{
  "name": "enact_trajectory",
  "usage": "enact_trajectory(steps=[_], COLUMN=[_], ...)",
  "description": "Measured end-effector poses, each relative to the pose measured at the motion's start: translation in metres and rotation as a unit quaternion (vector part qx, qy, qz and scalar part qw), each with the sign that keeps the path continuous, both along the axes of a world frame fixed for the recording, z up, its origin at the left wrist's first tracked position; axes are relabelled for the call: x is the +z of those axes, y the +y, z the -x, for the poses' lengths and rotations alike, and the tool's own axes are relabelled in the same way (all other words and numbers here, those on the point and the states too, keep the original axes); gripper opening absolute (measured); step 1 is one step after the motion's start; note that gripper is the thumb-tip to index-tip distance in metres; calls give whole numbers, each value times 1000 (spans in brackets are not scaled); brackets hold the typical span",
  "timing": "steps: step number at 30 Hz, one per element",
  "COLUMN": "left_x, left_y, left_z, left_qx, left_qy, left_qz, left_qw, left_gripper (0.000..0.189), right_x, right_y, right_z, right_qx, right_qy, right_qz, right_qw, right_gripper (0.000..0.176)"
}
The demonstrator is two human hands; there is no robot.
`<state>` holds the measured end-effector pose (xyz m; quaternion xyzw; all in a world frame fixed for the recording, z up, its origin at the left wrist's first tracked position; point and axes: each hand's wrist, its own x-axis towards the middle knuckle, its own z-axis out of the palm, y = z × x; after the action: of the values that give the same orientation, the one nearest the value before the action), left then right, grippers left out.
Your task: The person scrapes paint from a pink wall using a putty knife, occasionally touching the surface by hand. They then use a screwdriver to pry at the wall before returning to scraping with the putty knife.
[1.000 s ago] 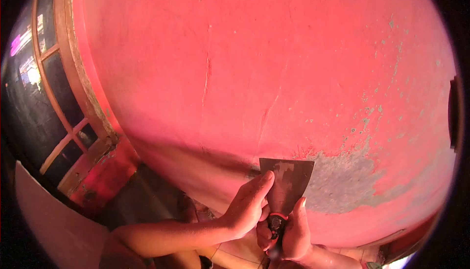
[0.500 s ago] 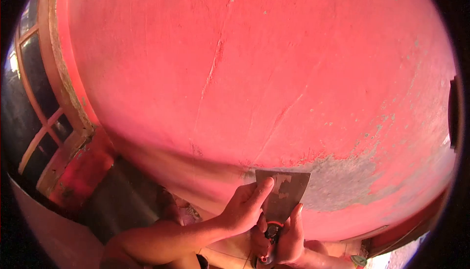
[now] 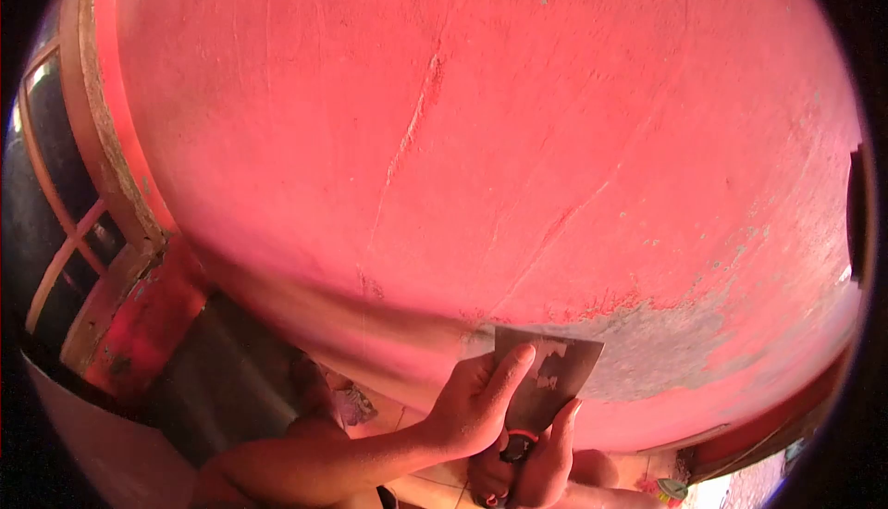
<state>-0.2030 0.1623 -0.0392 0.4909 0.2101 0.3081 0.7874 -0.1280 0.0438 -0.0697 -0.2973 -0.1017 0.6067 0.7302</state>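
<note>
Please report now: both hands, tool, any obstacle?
Left hand and right hand closed on flat grey metal scraper. Scraper before red painted wall. No obstacle seen at scraper's edge.

- window (image 3: 63,130) with a wooden frame (image 3: 104,162), at the view's left
- dark, flat surface (image 3: 227,379) below it
- tiled floor (image 3: 635,467), lower edge
- small green-and-red item (image 3: 674,490), lower right, too small to identify

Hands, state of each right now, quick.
Left hand: closed on the scraper, thumb against the flat of its blade.
Right hand: closed around the scraper's handle.
</note>
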Motion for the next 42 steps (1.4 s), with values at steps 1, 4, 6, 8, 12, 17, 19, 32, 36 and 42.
enact_trajectory(steps=[1, 4, 6, 8, 12, 17, 19, 32, 36, 42], left_x=[3, 11, 14, 16, 13, 15, 14, 47, 35, 32], left_y=[1, 4, 4, 4, 0, 4, 0, 4, -1, -3], left_z=[1, 3, 0, 1, 1, 2, -1, -12, -13, -19], left_qx=[-5, -8, 8, 10, -5, -3, -2, -95, -84, 0], left_qy=[1, -5, -26, -31, 5, -22, -18, 19, 43, -5], left_qz=[-5, -6, 6, -20, -27, -12, 4, 15, 12, -26], left_qw=[1000, 1000, 1000, 999, 1000, 1000, 1000, 995, 995, 1000], left_gripper=[46, 47, 47, 49, 50, 47, 49, 58, 55, 54], right_x=[-12, 18, 68, 153, 47, 15, 27, 71, 48, 37], right_y=[-3, -5, 4, 25, 3, 6, 2, 1, -9, -5], right_z=[-5, -4, -2, -9, 0, -1, -2, -20, -20, -5], right_qx=[31, 73, 63, 4, 18, -79, 6, 97, 61, 12], right_qy=[-17, -17, 175, 485, 224, -178, -13, -106, -57, -11], right_qz=[-46, -18, 87, 273, 31, 60, 63, 63, 94, 64], right_qw=[998, 997, 979, 831, 974, 979, 998, 988, 992, 998], right_gripper=[63, 59, 53, 48, 48, 61, 64, 90, 69, 67])
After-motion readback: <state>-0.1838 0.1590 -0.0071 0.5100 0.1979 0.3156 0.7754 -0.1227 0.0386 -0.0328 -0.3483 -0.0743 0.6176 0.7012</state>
